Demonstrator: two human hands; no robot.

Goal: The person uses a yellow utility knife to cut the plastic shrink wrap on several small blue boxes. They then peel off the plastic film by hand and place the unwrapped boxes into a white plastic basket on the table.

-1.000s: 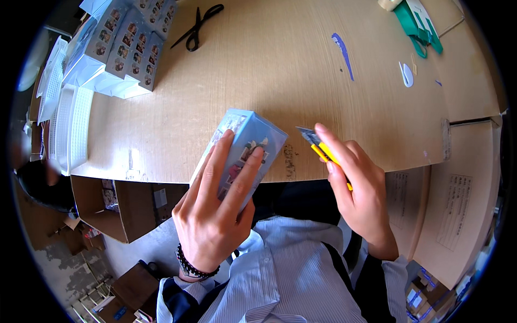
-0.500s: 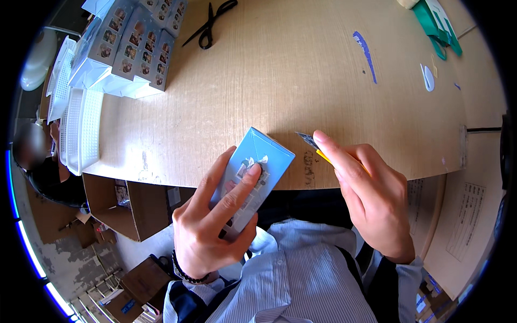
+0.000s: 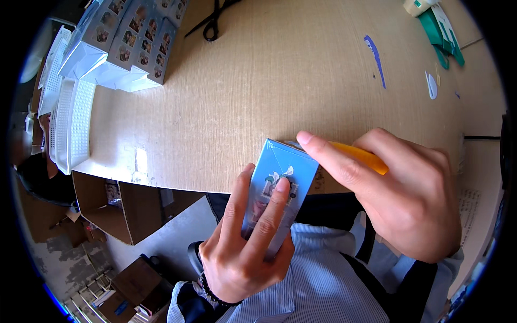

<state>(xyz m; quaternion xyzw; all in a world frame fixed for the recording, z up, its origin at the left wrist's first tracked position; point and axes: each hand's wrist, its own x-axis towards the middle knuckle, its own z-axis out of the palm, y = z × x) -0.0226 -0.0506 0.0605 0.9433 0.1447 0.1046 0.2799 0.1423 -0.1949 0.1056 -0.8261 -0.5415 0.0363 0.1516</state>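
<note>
Pale wood grain covers the worktop [image 3: 242, 91], whose near edge bows across the view, with a brown carton [image 3: 145, 210] below it at eight o'clock. Toward ten o'clock stands a stack of grey-blue printed boxes [image 3: 140, 51], and beside it, nearer nine, white perforated baskets [image 3: 81, 121]. Black scissors [image 3: 212, 26] lie near eleven; a purple strip [image 3: 375, 59] lies toward one, and a green-and-white item [image 3: 439, 37] farther out, nearer two.

Held over the near edge of the worktop, just below centre toward six o'clock, is a slim blue box [image 3: 296, 175]. Its long axis leans toward one o'clock. It is bright sky blue at the upper end, fading to greyish lilac lower down. Faint diagonal lines meet in a V near the upper end, and the surface has a slight gloss. Below them sits a small colourful picture with white, leaf-like shapes on top, partly covered by a fingertip.

At seven o'clock from the box's middle, the left hand [image 3: 245, 255] has its fingers clamped on it, two of them laid along the box. From four o'clock, the right hand [image 3: 412, 204] has its fingers closed around a yellow-orange cutter [image 3: 366, 157], its index fingertip at the box's upper right corner. Only a grey sliver of blade shows there; whether it touches the box I cannot tell.
</note>
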